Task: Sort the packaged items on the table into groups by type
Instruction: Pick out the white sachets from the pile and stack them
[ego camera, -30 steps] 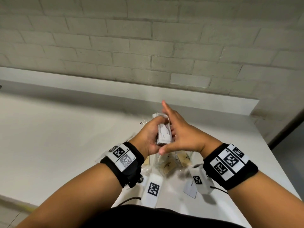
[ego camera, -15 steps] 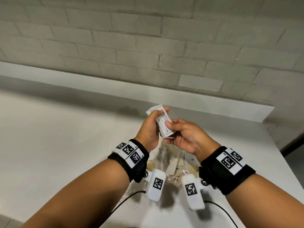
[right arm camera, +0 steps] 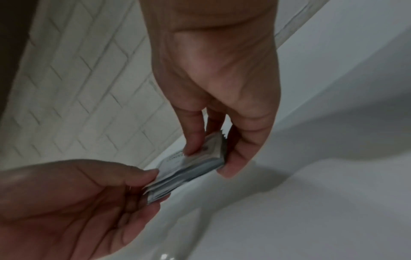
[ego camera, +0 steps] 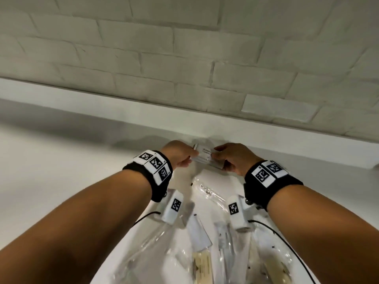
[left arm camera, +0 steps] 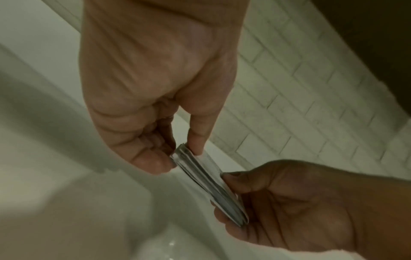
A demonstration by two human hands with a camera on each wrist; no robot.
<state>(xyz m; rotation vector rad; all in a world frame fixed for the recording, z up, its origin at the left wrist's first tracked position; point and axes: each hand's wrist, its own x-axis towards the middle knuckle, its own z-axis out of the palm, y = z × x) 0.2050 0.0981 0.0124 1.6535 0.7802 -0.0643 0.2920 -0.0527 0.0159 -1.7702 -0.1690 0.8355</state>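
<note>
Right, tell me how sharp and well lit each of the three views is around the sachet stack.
Head view: stack of sachets fairly sharp, part of its print legible; the clear packets near the bottom edge smear and glare, and the brick wall bows from the wide lens. Left wrist view: dim, the left hand soft, table blurred. Right wrist view: dim, the right hand soft, print unreadable.

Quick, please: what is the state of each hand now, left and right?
Left hand: closed, pinching one end of the stack of white sachets.
Right hand: closed, gripping the other end of the same stack.
</note>
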